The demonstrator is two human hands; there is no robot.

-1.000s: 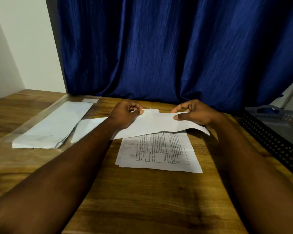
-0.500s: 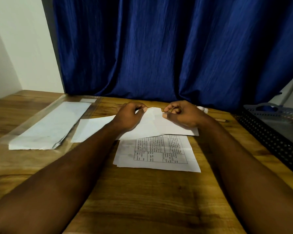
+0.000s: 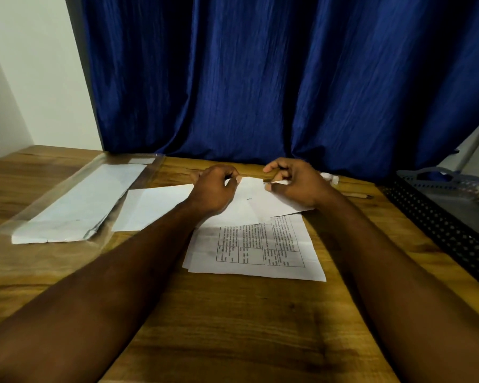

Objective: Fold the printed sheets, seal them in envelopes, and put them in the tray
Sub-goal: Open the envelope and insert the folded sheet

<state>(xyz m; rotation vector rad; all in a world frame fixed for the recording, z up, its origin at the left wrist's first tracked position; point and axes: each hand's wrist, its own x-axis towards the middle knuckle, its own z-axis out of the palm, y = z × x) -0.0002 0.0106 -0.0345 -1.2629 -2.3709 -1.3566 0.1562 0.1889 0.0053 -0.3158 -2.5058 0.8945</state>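
The left hand and right hand each pinched the far edge of the envelope, which overlapped the far edge of the printed sheets. The flap probably needed even pressing, corners aligned.

Single cam, head-worn, wide-angle, looking fwd & down over the desk from the near edge. Close range: both forearms enter from the bottom corners. Frame centre falls on the envelope pinched by left hand & right hand. Blue curtain fills the top half; tray clipped at right.
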